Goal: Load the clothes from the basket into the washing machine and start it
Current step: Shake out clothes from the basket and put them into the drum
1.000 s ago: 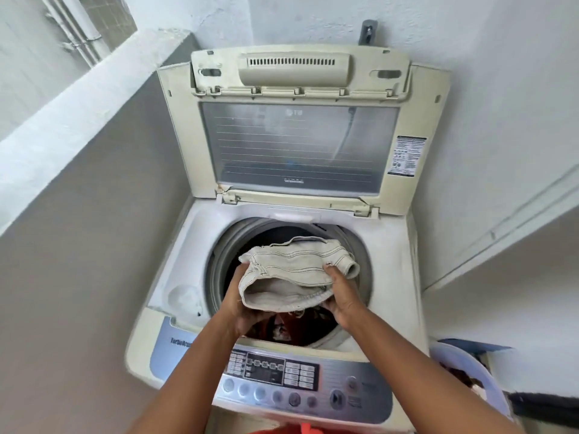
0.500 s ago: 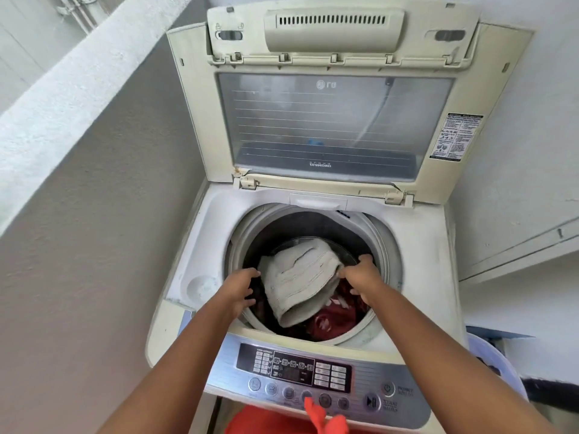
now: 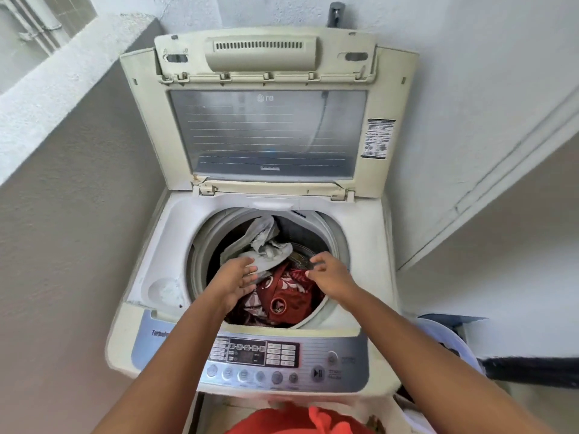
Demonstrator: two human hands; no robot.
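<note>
**Both hands over the drum, clothes lying inside**

From my head camera: my left hand [image 3: 238, 278] reaches over the mouth of the washing machine [image 3: 156, 245], fingers spread and fairly straight, holding nothing; whether the fingertips touch the pale grey garment [image 3: 266, 245] beneath them I cannot tell. My right hand [image 3: 329, 274] hangs over the right side of the drum, fingers loosely curled, and I see nothing in its grasp, though the fingertips are blurred against the dark drum wall.

The grey garment lies crumpled in the drum, one end climbing the far wall. Beside and under it sits a red patterned cloth [image 3: 288, 296]; my left wrist covers its left edge, and the drum's near rim hides whatever lies lower.

The lid [image 3: 269, 120] stands upright behind the opening, its window hazy. The control panel [image 3: 266, 358] runs along the front; its left end is covered by my left forearm and its labels are too soft to read.

The basket [image 3: 438, 336] shows only as a pale blue rim at the right, mostly behind my right arm, its contents hard to make out. At the bottom edge, an orange-red cloth [image 3: 300, 422] is cut off by the frame.
</note>
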